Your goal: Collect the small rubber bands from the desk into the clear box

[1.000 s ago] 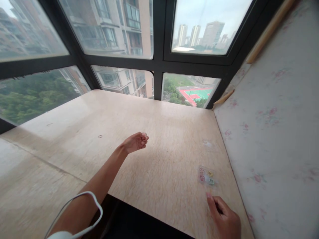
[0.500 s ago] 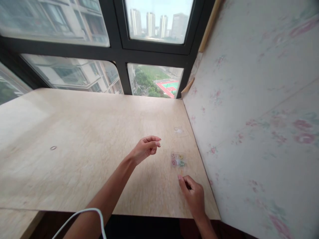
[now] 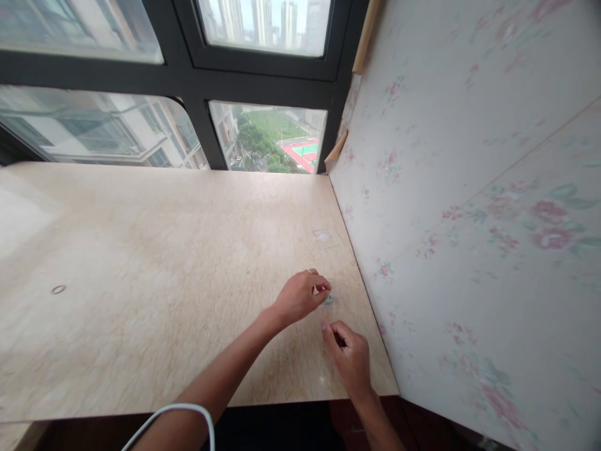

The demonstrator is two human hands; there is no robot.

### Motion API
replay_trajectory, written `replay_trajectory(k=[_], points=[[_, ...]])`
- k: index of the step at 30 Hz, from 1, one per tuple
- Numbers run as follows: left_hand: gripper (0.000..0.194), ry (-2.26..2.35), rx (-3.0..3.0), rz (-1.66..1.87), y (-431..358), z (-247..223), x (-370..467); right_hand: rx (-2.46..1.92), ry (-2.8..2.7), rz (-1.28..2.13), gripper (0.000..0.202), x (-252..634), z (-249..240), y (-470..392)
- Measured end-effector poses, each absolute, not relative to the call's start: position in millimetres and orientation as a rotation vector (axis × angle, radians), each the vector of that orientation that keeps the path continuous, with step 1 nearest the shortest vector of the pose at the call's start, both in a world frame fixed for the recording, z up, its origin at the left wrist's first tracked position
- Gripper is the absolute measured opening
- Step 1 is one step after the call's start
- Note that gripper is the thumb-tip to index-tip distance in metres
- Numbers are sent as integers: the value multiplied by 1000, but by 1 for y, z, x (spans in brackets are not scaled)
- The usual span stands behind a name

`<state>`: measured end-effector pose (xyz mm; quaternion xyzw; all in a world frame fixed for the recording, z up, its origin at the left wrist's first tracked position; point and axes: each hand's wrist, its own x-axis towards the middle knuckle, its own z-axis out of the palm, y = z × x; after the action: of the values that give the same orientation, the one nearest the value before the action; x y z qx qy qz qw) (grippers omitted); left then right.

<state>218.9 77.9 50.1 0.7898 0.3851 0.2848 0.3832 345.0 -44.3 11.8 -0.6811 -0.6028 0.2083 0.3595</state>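
My left hand (image 3: 300, 294) reaches over a small clear box (image 3: 334, 303), its thumb and forefinger pinched together above it. Anything between those fingertips is too small to make out. A pale thin band shows at one of its fingers. Inside the box I see a green coiled band (image 3: 328, 299); my left hand covers most of the other compartments. Just in front of the box, my right hand (image 3: 351, 357) is closed, thumb against the curled forefinger; what it holds, if anything, is hidden.
A clear plastic piece (image 3: 323, 237) lies behind the box, near the floral-papered wall (image 3: 422, 219) on the right. Far left on the marbled tabletop (image 3: 164, 269) rests a thin dark ring (image 3: 59, 289). A white cable (image 3: 188, 406) loops over my left forearm. Windows stand behind.
My left hand has moved right, from beside the box to over it, and now covers much of it. My right hand keeps its closed shape near the box. The camera view has shifted.
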Motion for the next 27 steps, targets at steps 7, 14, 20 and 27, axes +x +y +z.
replay_trajectory(k=[7, 14, 20, 27], points=[[18, 983, 2037, 666, 77, 51, 208, -1685, -1537, 518, 42, 346, 10, -44], [19, 1366, 1906, 846, 68, 36, 129, -1704, -1570, 460, 42, 346, 11, -45], [24, 1647, 1893, 965, 42, 16, 51, -1753, -1628, 429, 44, 345, 11, -47], [25, 1804, 1783, 1159, 17, 11, 1, -1824, -1562, 576, 51, 347, 15, -45]])
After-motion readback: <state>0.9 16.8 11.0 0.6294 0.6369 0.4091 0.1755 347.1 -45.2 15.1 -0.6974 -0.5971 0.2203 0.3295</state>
